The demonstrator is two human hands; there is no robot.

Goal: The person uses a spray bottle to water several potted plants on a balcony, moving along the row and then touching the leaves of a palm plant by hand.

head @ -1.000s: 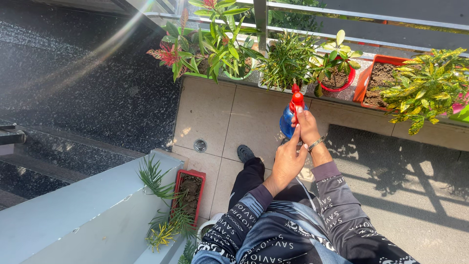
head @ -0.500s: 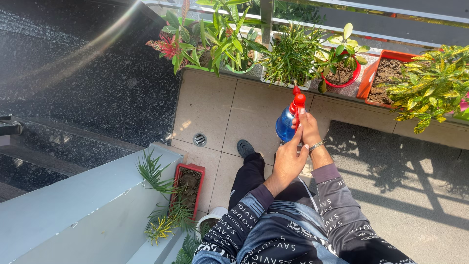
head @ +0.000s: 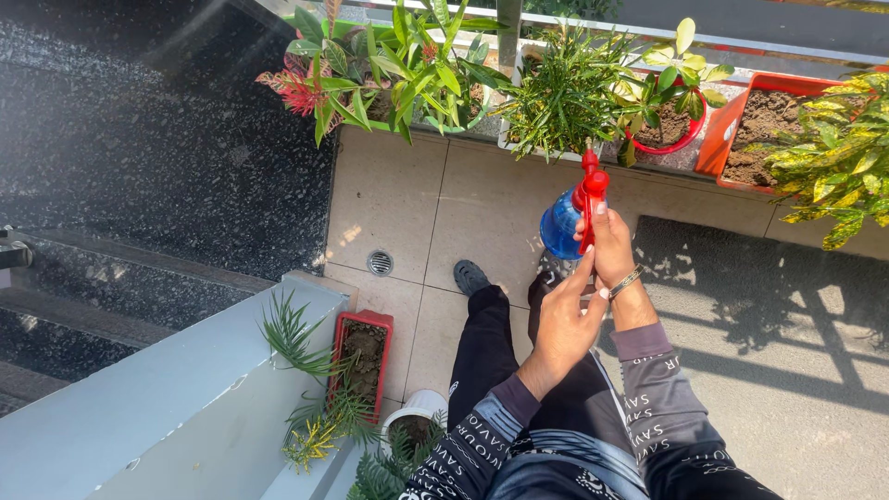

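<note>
Nearest the camera, the person's dark patterned sleeves reach forward, and the left hand (head: 565,324) rests with fingers together against the right wrist, clamped on nothing of its own. Just beyond it the right hand (head: 613,243) is closed around the red trigger head of a blue spray bottle (head: 562,222), held above the tiled floor (head: 417,213) with its nozzle pointing at the spiky green plant (head: 565,88) on the far ledge. Judging by the pose, spraying seems under way at this one pot; no mist or wet leaves are visible, so how many plants are already watered cannot be told. Close at the lower left, a red rectangular planter (head: 361,356) sits on the grey ledge (head: 185,407). Farther off along the railing stand a red-leaved plant (head: 301,93), a round red pot (head: 671,125) and an orange planter (head: 759,125) beside yellow-green foliage (head: 838,167). Nothing blocks the nozzle's line to the leaves.
</note>
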